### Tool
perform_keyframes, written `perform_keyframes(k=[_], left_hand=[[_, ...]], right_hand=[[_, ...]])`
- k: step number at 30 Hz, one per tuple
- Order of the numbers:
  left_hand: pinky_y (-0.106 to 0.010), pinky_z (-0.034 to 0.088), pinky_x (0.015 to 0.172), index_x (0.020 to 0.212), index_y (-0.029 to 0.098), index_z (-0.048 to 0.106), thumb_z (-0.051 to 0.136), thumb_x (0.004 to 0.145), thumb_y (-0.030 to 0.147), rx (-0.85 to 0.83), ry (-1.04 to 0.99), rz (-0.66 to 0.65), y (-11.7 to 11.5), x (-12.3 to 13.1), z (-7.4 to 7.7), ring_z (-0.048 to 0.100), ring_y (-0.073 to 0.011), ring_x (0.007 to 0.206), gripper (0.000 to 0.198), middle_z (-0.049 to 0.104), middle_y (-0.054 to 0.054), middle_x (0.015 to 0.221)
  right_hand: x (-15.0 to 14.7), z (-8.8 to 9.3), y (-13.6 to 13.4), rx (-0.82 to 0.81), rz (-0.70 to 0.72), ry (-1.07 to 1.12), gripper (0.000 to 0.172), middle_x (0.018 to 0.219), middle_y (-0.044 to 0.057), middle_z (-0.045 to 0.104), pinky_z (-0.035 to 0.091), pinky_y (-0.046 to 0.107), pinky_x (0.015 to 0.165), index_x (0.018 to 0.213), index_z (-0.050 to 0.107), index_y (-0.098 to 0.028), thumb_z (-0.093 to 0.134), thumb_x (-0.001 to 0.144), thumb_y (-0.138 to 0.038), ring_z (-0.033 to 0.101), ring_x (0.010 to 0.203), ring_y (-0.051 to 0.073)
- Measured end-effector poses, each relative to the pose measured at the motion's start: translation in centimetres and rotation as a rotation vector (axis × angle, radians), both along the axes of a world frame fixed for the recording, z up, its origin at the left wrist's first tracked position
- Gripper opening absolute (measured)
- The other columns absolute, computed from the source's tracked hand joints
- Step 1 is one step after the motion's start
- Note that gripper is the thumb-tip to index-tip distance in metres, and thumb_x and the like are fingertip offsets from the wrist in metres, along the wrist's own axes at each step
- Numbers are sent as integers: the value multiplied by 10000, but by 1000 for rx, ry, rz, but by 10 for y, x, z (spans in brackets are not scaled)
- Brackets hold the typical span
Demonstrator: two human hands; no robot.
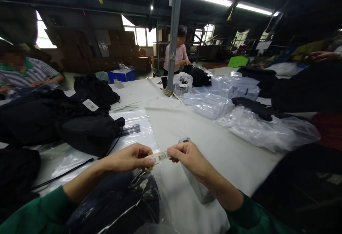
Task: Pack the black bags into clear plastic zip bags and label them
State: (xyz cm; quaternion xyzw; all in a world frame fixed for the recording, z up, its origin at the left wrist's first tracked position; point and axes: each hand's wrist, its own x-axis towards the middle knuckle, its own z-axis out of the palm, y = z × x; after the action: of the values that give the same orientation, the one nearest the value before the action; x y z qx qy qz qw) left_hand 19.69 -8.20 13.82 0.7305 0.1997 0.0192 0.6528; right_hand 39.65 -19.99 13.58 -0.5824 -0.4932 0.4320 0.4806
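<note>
Between my hands stretches a short strip of white barcode labels (161,156). My left hand (133,157) pinches its left end, with a bit of yellow showing under the fingers. At the other end, the thumb and fingers of my right hand (187,155) are closed on the strip. Below my left hand lies a dark item in a clear plastic bag (125,205). A grey, long-bodied device (199,186) rests on the table, partly covered by my right hand and forearm; I cannot tell its kind.
Black drawstring bags (88,132) are heaped at left, one with a white tag (90,105). Clear plastic boxes (211,102) and crumpled plastic bags (264,127) lie at right on the white table (171,120). A metal post (175,30) rises mid-table. Co-workers sit left and stand beyond.
</note>
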Motion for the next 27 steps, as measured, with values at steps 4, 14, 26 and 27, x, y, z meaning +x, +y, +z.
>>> perform_keyframes(k=[4,14,26,27], left_hand=[[-219,306,522,750,129,656,716,730,542,-13,56,41,8,10,-4,439,-91,544,419,575,13,595],[-211,330,508,651,131,604,665,776,500,-41,42,233,18,30,-10,429,-79,494,394,522,28,500],[-199,297,474,653,161,496,555,801,329,63,-72,420,49,49,-34,416,-70,480,232,492,42,540],[-197,284,469,655,159,501,557,796,353,86,-94,371,48,44,-36,403,-69,480,246,487,45,543]], right_hand=[[5,-2,4,-3,-22,-20,270,557,0,576,394,257,583,648,716,-136,622,773,-357,481,579,128],[8,-8,7,220,-139,-230,200,701,36,668,455,282,607,786,762,-181,641,829,-333,588,654,174],[2,8,14,412,-484,-417,270,826,53,713,506,333,753,838,732,-181,671,822,-443,654,771,216],[5,6,16,359,-479,-378,299,846,66,723,509,346,775,851,736,-172,673,815,-463,660,800,230]])
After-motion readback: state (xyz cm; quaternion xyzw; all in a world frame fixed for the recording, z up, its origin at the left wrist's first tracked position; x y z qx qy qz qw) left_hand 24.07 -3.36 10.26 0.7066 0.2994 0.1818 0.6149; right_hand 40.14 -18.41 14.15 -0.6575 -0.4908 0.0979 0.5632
